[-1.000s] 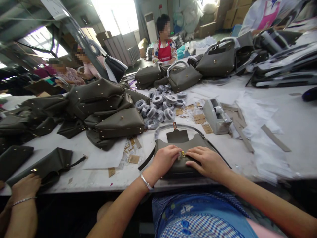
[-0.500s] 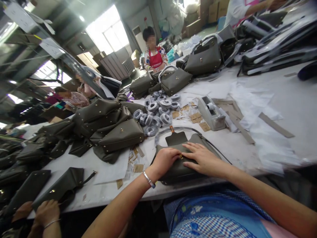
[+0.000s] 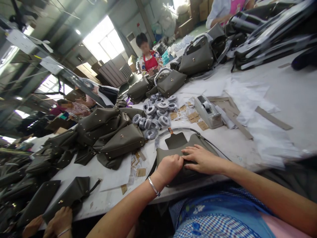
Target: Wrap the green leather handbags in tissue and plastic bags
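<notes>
One handbag [image 3: 184,177] lies crosswise, flap [image 3: 176,141] pointing away.

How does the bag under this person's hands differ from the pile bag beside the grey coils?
The near bag shows a handle; the pile bag shows none. The left hand and right hand touch the near bag; neither touches the pile bag. The pile bag touches other bags; the near bag stands apart. Both look dark grey-green.
</notes>
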{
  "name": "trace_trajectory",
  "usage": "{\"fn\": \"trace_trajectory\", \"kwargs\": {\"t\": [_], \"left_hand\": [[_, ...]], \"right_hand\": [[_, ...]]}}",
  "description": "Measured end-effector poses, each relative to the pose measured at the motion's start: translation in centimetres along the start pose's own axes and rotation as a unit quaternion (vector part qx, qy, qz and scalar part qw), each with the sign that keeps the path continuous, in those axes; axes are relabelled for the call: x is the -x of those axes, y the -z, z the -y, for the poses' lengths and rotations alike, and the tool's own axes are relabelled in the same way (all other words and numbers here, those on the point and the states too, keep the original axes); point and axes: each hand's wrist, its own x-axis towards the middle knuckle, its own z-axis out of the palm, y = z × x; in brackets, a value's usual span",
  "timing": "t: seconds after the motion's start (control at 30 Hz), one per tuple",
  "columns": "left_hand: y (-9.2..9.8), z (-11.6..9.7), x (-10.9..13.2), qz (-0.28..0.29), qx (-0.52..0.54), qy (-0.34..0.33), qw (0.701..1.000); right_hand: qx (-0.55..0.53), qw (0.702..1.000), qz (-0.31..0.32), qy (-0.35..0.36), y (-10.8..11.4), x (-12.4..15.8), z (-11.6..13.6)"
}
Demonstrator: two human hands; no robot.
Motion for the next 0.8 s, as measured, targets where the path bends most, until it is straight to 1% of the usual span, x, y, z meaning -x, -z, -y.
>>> {"fn": "trace_trajectory", "kwargs": {"t": [0.2, 0.5, 0.63, 0.8], "left_hand": [[-0.9, 0.2, 0.0, -0.010, 0.009, 0.014, 1.000], [-2.4, 0.9, 0.0, -0.064, 0.068, 0.068, 0.993], [-2.3, 1.0, 0.3, -0.074, 0.093, 0.071, 0.990], [-1.7, 0.9, 0.8, -0.061, 0.105, 0.047, 0.991]], "right_hand": [[-0.021, 1.000, -0.003, 0.016, -0.4, -0.1, -0.3], [-0.028, 0.999, -0.007, 0.022, -0.3, -0.2, -0.4], [-0.032, 0.999, -0.011, 0.021, -0.3, -0.2, -0.4], [-0.038, 0.999, -0.011, 0.022, -0.4, -0.2, -0.6]]}}
